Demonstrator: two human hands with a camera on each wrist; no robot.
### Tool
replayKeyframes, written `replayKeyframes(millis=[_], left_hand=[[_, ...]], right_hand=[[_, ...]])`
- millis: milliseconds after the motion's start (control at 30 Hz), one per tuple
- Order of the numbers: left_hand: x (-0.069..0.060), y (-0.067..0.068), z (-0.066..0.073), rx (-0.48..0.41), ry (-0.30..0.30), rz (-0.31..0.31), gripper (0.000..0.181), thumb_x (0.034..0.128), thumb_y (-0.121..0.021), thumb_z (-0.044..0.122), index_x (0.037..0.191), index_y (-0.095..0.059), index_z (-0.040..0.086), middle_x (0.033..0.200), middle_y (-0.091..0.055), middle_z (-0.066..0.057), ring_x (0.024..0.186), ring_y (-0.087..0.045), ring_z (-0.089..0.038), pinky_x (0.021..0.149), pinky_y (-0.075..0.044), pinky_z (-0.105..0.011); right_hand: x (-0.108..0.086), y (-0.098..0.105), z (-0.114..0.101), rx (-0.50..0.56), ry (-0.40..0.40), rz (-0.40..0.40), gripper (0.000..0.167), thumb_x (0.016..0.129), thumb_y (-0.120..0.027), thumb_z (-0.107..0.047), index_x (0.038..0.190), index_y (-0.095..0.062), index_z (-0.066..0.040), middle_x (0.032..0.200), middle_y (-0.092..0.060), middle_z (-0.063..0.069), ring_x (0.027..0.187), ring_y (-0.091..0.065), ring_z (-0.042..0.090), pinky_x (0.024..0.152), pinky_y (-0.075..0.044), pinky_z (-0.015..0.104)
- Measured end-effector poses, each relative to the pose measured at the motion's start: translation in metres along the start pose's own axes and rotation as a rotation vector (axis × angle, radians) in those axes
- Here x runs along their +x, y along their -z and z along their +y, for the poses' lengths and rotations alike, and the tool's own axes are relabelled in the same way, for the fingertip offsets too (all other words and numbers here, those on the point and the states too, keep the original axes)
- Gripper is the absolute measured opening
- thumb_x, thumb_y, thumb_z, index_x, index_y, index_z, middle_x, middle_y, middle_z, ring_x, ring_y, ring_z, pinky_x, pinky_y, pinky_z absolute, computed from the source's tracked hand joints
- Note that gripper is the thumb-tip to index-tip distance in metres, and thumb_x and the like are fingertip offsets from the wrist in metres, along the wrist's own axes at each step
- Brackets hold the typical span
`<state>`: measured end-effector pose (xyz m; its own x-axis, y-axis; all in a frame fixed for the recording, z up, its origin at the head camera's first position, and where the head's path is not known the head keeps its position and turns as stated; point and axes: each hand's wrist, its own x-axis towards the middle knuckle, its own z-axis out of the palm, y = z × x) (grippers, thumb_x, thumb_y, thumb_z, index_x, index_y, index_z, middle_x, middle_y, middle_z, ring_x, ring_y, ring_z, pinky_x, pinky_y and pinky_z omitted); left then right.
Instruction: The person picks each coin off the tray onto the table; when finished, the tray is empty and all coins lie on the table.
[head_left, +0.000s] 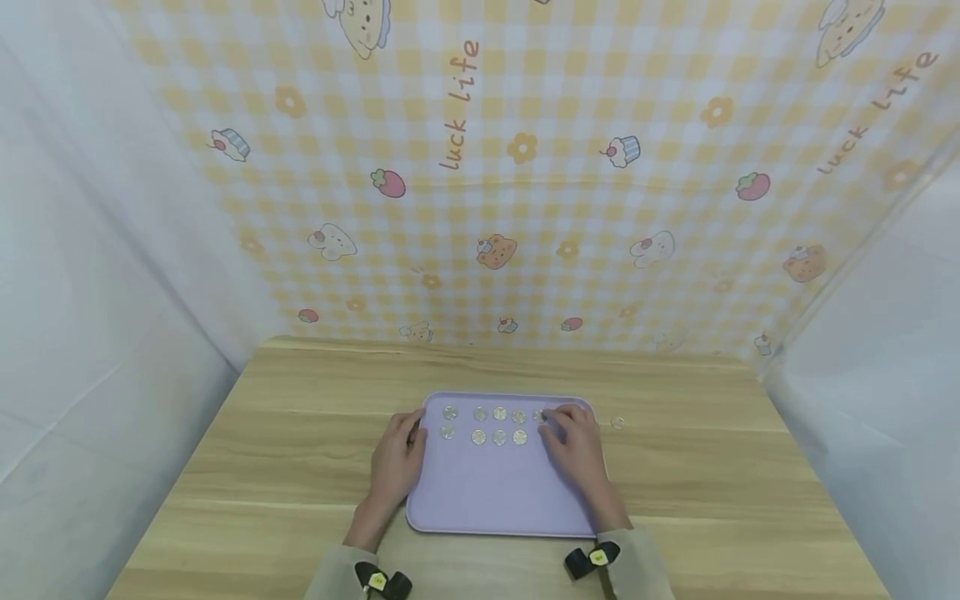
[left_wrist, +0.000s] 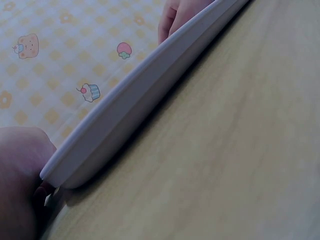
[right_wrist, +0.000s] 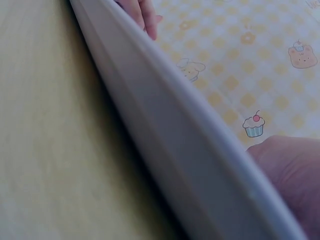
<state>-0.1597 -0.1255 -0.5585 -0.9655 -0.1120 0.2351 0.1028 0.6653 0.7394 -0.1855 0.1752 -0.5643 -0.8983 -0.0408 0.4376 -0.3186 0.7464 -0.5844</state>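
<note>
the left hand [head_left: 397, 460] is gripping the tray [head_left: 495, 493]; the right hand [head_left: 577, 447] is touching a coin [head_left: 537, 416], pinch unclear. the coin is seeming light, stiff, slippery, inviting a rim hold.

Lilac tray [head_left: 495, 492] w/ rnd coins [head_left: 499, 437]

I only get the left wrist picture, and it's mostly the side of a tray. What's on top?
Observer: Round, shiny pieces like coins, in two rows on the tray.

Child: I see a bit of the other hand. What's it near?

Observer: The right hand has its fingertips right by the coin at the right end of the back row.

Child: Are any off the tray?

Observer: Yes, one coin-like piece is on the table, to the tray's right.
</note>
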Motion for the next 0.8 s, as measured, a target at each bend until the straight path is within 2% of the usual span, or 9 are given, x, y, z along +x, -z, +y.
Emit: replayKeyframes(millis=[133, 333, 467, 600, 800], left_hand=[[0.0003, 0.0000, -0.0001, 0.002, 0.000, 0.000, 0.036, 0.0966, -0.063, 0.011, 0.131, -0.063, 0.003, 0.113, -0.064, -0.011, 0.084, -0.057, -0.015, 0.070, -0.049, -0.027], [0.0004, 0.0002, 0.0001, 0.007, 0.002, 0.000, 0.036, 0.0966, -0.062, 0.012, 0.131, -0.063, 0.003, 0.113, -0.065, -0.011, 0.085, -0.059, -0.016, 0.071, -0.050, -0.029], [0.0001, 0.0008, 0.0006, 0.003, 0.003, 0.000, 0.036, 0.0966, -0.062, 0.012, 0.131, -0.063, 0.003, 0.114, -0.064, -0.011, 0.087, -0.059, -0.016, 0.073, -0.050, -0.029], [0.0003, 0.0009, 0.0005, 0.000, 0.000, 0.005, 0.035, 0.0965, -0.063, 0.012, 0.131, -0.063, 0.003, 0.113, -0.064, -0.011, 0.086, -0.059, -0.016, 0.072, -0.050, -0.029], [0.0002, -0.0009, -0.0010, 0.002, 0.015, 0.000, 0.036, 0.0977, -0.061, 0.014, 0.132, -0.063, 0.005, 0.115, -0.064, -0.009, 0.090, -0.061, -0.015, 0.075, -0.053, -0.032]], right_hand=[[0.0004, -0.0010, 0.0011, 0.012, -0.011, 0.020, 0.019, 0.080, -0.080, -0.012, 0.097, -0.074, -0.006, 0.103, -0.067, 0.012, 0.105, -0.056, 0.033, 0.094, -0.041, 0.052], [-0.0005, -0.0021, 0.0022, -0.023, 0.026, 0.021, 0.028, 0.080, -0.080, -0.014, 0.107, -0.073, -0.007, 0.103, -0.067, 0.011, 0.105, -0.056, 0.033, 0.093, -0.042, 0.052], [-0.0012, -0.0020, 0.0023, -0.025, 0.050, -0.003, 0.021, 0.081, -0.080, -0.012, 0.101, -0.077, -0.010, 0.101, -0.065, 0.009, 0.103, -0.054, 0.031, 0.090, -0.040, 0.050], [-0.0010, -0.0021, 0.0023, -0.036, 0.034, -0.006, 0.018, 0.081, -0.080, -0.013, 0.098, -0.076, -0.009, 0.102, -0.064, 0.009, 0.104, -0.054, 0.030, 0.091, -0.041, 0.050], [-0.0016, -0.0002, -0.0005, -0.031, 0.009, -0.010, 0.026, 0.081, -0.078, -0.014, 0.104, -0.075, -0.005, 0.099, -0.064, 0.010, 0.100, -0.054, 0.028, 0.089, -0.043, 0.047]])
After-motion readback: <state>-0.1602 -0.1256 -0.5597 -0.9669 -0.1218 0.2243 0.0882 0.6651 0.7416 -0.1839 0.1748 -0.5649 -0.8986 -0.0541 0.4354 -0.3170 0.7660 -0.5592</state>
